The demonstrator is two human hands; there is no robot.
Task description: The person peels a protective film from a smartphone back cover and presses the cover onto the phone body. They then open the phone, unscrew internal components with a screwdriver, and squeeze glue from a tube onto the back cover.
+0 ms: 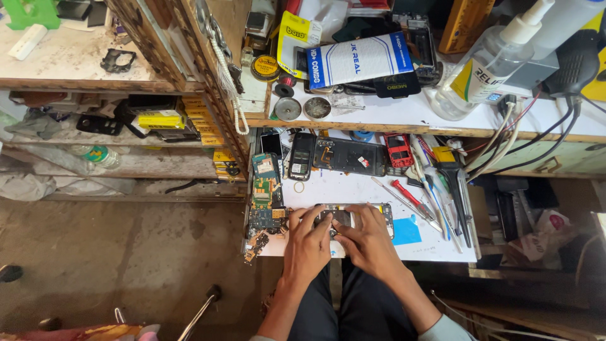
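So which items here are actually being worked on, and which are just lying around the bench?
In hand:
left hand
right hand
opened phone, both hands on it

Lying about:
green circuit boards
black phone back
red phone frame
red-handled screwdriver
black brush
spray bottle
blue card

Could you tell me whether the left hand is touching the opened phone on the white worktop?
Touching: the head view shows the left hand with fingers resting on the opened phone.

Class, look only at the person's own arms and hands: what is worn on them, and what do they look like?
The left hand and right hand are bare: no gloves, rings or watch show. The forearms are uncovered too. At the bottom edge, a pale grey-green sleeve covers the right arm near the elbow. The fingers carry no tape.
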